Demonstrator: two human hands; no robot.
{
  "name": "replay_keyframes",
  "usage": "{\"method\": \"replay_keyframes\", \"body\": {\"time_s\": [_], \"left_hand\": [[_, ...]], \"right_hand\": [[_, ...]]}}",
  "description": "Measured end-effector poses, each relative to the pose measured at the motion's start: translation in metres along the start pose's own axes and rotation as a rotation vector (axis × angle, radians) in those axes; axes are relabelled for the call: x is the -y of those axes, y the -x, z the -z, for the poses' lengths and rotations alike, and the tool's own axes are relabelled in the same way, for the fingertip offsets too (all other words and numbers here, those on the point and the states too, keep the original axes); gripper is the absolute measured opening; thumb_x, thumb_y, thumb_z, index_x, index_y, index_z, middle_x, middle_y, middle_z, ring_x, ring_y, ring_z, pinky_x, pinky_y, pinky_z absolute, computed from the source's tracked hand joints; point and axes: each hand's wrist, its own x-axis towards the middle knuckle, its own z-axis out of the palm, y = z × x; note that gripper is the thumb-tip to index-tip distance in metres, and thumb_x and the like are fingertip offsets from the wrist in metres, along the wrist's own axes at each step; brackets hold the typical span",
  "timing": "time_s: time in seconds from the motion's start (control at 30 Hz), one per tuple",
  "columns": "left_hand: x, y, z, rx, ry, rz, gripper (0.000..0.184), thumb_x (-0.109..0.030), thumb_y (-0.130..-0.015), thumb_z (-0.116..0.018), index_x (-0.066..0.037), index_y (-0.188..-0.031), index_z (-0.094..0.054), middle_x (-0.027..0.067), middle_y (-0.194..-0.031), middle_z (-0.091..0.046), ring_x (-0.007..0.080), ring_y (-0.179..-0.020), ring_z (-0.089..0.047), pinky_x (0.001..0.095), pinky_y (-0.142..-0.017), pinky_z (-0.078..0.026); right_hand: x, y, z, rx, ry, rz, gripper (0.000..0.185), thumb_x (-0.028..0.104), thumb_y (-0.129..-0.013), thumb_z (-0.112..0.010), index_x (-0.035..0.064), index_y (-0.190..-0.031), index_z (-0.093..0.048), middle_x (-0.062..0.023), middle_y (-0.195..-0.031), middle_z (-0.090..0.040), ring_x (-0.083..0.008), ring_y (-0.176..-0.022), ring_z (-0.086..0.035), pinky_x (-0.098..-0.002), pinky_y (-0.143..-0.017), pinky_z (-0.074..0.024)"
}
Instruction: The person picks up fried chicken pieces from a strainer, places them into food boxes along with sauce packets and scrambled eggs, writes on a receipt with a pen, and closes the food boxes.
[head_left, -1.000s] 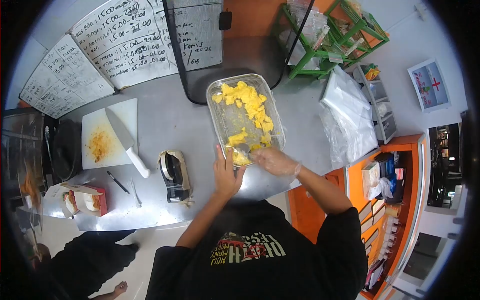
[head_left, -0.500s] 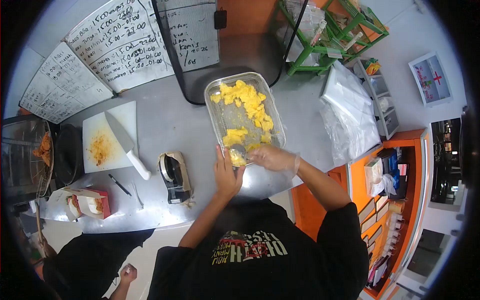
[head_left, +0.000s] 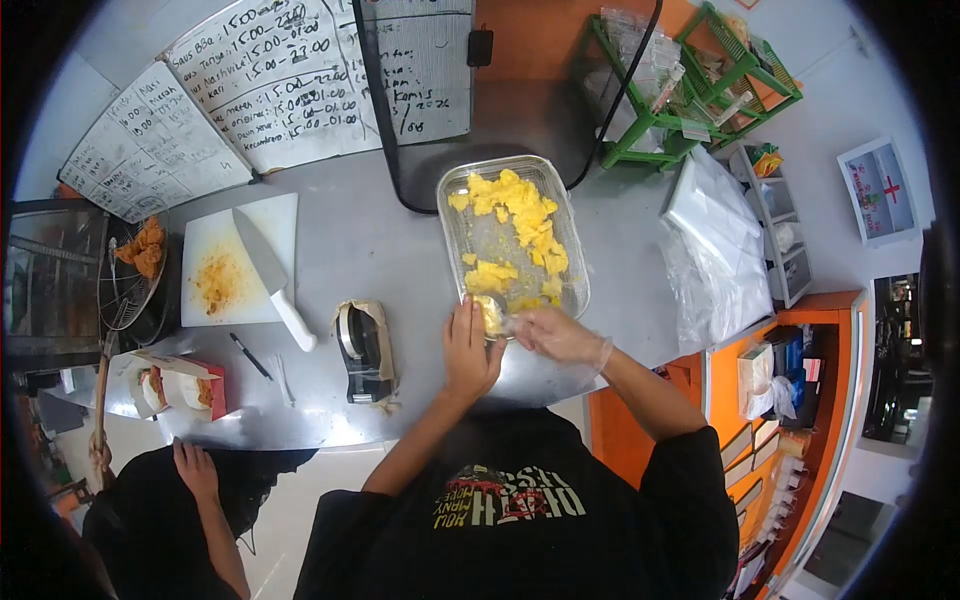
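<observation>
We see yellow food (head_left: 538, 230) against a silver tray (head_left: 500, 250). Our black shirt (head_left: 570, 450) has white, yellow and red print (head_left: 510, 500); the white cutting board (head_left: 212, 232) shows orange-brown blotches (head_left: 213, 283).

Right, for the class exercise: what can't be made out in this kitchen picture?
All in the head view:
Spoon handle: hidden by the right hand.
Tray, near-left corner: covered by the left hand.
Left palm: turned away from the camera.
Large whiteboard: top cut off by the upper edge.
Small whiteboard: some writing too small to read.
</observation>
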Motion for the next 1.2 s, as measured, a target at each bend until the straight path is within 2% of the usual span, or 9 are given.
{"method": "replay_keyframes", "body": {"time_s": [0.13, 0.23, 0.33, 0.47, 0.57, 0.67, 0.77, 1.07, 1.2], "left_hand": [[0.001, -0.003, 0.001, 0.015, -0.003, -0.026, 0.070, -0.032, -0.095, -0.063, 0.010, -0.146, -0.039, 0.0296, -0.152, -0.039, 0.0481, -0.135, -0.041, 0.0595, -0.110, -0.031], [0.001, -0.002, 0.002, 0.030, -0.039, -0.055, 0.067, -0.032, -0.095, -0.062, 0.007, -0.146, -0.042, 0.0270, -0.153, -0.040, 0.0483, -0.135, -0.041, 0.0601, -0.110, -0.031], [-0.001, 0.000, 0.004, 0.047, -0.094, -0.059, 0.064, -0.032, -0.095, -0.062, 0.002, -0.146, -0.045, 0.0244, -0.153, -0.041, 0.0486, -0.134, -0.041, 0.0606, -0.110, -0.031], [-0.003, -0.002, 0.005, 0.055, -0.019, -0.020, 0.062, -0.032, -0.096, -0.062, -0.001, -0.147, -0.046, 0.0230, -0.154, -0.041, 0.0493, -0.134, -0.042, 0.0607, -0.111, -0.031], [-0.003, -0.003, 0.004, 0.070, -0.028, -0.040, 0.062, -0.031, -0.096, -0.062, 0.000, -0.147, -0.045, 0.0236, -0.154, -0.040, 0.0496, -0.135, -0.041, 0.0604, -0.111, -0.032], [-0.001, 0.002, 0.000, 0.040, -0.008, -0.031, 0.064, -0.029, -0.095, -0.064, 0.002, -0.148, -0.043, 0.0258, -0.154, -0.039, 0.0515, -0.136, -0.040, 0.0597, -0.112, -0.033], [0.000, 0.003, -0.002, 0.029, 0.036, -0.015, 0.067, -0.027, -0.095, -0.065, 0.006, -0.148, -0.040, 0.0293, -0.154, -0.037, 0.0535, -0.136, -0.040, 0.0587, -0.113, -0.034], [0.001, 0.000, -0.003, -0.007, 0.069, -0.020, 0.073, -0.024, -0.095, -0.066, 0.013, -0.148, -0.032, 0.0345, -0.154, -0.034, 0.0526, -0.137, -0.039, 0.0559, -0.114, -0.033], [0.000, 0.003, -0.003, -0.001, 0.068, -0.008, 0.074, -0.024, -0.096, -0.065, 0.014, -0.149, -0.030, 0.0359, -0.154, -0.032, 0.0528, -0.137, -0.039, 0.0565, -0.114, -0.033]], "right_hand": [[0.022, 0.003, 0.008, 0.064, -0.571, -0.307, 0.028, 0.022, -0.107, -0.048, 0.0088, -0.084, -0.059, 0.0010, -0.070, -0.051, -0.0071, -0.056, -0.045, -0.0267, -0.051, -0.0373], [0.009, -0.007, -0.001, -0.126, -0.789, -0.296, 0.027, 0.023, -0.106, -0.049, 0.0092, -0.085, -0.059, 0.0009, -0.068, -0.051, -0.0065, -0.054, -0.045, -0.0250, -0.048, -0.0356], [-0.001, -0.015, -0.023, -0.295, 0.101, 0.175, 0.029, 0.024, -0.106, -0.050, 0.0096, -0.082, -0.057, 0.0009, -0.068, -0.050, -0.0060, -0.053, -0.044, -0.0233, -0.046, -0.0347], [0.015, 0.003, 0.003, 0.054, -0.255, -0.239, 0.033, 0.025, -0.107, -0.048, 0.0076, -0.078, -0.051, 0.0011, -0.064, -0.048, -0.0106, -0.055, -0.047, -0.0282, -0.052, -0.0417], [0.006, 0.003, 0.002, -0.096, -0.134, -0.091, 0.032, 0.024, -0.106, -0.049, 0.0068, -0.080, -0.055, -0.0014, -0.061, -0.048, -0.0122, -0.054, -0.049, -0.0303, -0.052, -0.0444], [0.005, -0.011, -0.023, -0.626, 0.253, 0.139, 0.019, 0.017, -0.100, -0.056, 0.0070, -0.085, -0.061, -0.0065, -0.062, -0.055, -0.0161, -0.055, -0.059, -0.0330, -0.051, -0.0492], [-0.018, -0.023, -0.030, -0.584, 1.056, 0.285, 0.008, 0.011, -0.090, -0.060, 0.0062, -0.091, -0.066, -0.0115, -0.070, -0.064, -0.0231, -0.065, -0.070, -0.0382, -0.055, -0.0550], [0.008, 0.000, -0.002, -0.121, 1.217, 0.373, 0.017, 0.013, -0.082, -0.063, 0.0064, -0.097, -0.067, -0.0126, -0.084, -0.068, -0.0306, -0.074, -0.069, -0.0422, -0.066, -0.0555], [0.021, -0.012, 0.025, 0.165, 0.845, 0.187, 0.010, 0.015, -0.092, -0.060, 0.0052, -0.093, -0.064, -0.0082, -0.074, -0.061, -0.0214, -0.071, -0.067, -0.0383, -0.065, -0.0515]]}}
